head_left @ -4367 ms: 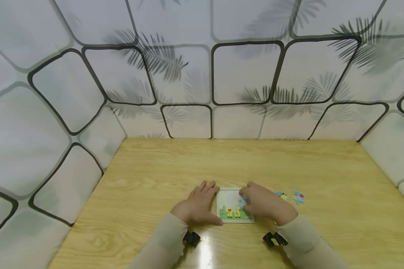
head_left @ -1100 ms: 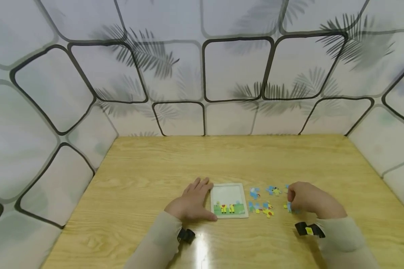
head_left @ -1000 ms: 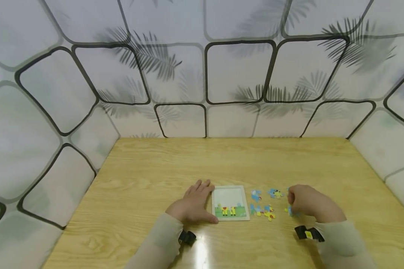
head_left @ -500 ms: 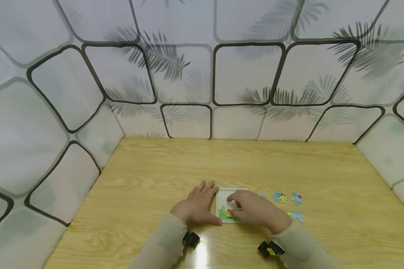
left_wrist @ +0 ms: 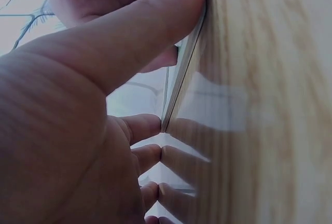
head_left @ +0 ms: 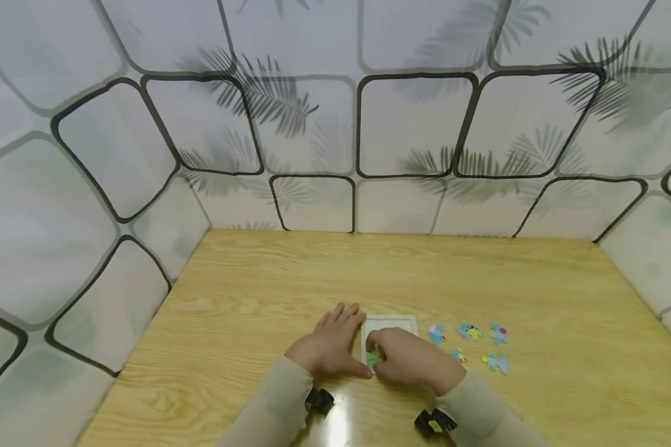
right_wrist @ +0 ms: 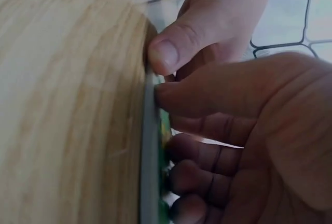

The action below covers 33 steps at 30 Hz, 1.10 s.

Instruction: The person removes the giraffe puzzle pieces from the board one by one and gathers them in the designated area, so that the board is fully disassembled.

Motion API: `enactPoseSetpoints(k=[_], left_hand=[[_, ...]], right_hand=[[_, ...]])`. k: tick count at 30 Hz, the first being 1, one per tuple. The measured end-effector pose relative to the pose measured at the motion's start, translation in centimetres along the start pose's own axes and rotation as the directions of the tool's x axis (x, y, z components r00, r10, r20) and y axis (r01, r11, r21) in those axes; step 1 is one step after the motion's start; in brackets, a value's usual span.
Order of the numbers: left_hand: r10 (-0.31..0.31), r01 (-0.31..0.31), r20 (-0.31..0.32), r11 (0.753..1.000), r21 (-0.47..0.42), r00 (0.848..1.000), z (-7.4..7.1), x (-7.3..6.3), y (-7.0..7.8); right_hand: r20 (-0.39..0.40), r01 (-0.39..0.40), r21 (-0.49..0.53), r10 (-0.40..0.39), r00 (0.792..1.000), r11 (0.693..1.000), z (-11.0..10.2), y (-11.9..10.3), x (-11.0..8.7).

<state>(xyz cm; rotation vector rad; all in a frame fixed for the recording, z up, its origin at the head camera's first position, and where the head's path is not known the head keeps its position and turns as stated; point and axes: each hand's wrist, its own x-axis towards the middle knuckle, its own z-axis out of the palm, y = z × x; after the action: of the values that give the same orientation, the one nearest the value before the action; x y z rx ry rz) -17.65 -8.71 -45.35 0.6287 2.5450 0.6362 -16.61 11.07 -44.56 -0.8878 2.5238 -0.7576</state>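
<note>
A shallow, pale-framed jigsaw tray (head_left: 391, 318) lies flat on the table, a green puzzle piece (head_left: 372, 358) showing in its lower left corner. My left hand (head_left: 330, 344) is spread along the tray's left side, fingertips and thumb against its edge, as the left wrist view also shows. Over the tray's lower half, my right hand (head_left: 410, 359) bends its fingers down onto the green part of the puzzle and covers most of it. In the right wrist view, my right thumb (right_wrist: 179, 97) sits at the tray's edge, close to my left thumb (right_wrist: 167, 55); I cannot tell whether a piece is pinched.
Several loose pieces lie right of the tray: a blue one (head_left: 436, 334), a blue and yellow one (head_left: 470, 331), one with a red spot (head_left: 499, 333), and another blue one (head_left: 496, 363). The wood-grain table (head_left: 291, 267) meets a patterned wall (head_left: 402, 124) behind.
From the loose pieces on the right, my right hand has moved left over the tray, then farther to its lower left corner. The left hand stays at the tray's left edge.
</note>
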Motion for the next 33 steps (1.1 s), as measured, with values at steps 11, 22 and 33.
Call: enactPoseSetpoints(k=[11, 22, 33], left_hand=[[-0.001, 0.001, -0.015, 1.000, 0.012, 1.000, -0.1, 0.0, -0.1], [-0.001, 0.001, -0.007, 1.000, 0.004, 1.000, -0.1, 0.0, -0.1], [0.003, -0.003, -0.012, 1.000, 0.021, 1.000, -0.1, 0.0, 0.1]], right_hand=[[-0.058, 0.026, 0.009, -0.025, 0.998, 1.000, 0.1, 0.0, 0.1], [-0.087, 0.112, 0.076, -0.105, 0.991, 0.991, -0.5, 0.5, -0.7], [0.030, -0.028, 0.167, 0.023, 0.999, 0.986, -4.2, 3.3, -6.0]])
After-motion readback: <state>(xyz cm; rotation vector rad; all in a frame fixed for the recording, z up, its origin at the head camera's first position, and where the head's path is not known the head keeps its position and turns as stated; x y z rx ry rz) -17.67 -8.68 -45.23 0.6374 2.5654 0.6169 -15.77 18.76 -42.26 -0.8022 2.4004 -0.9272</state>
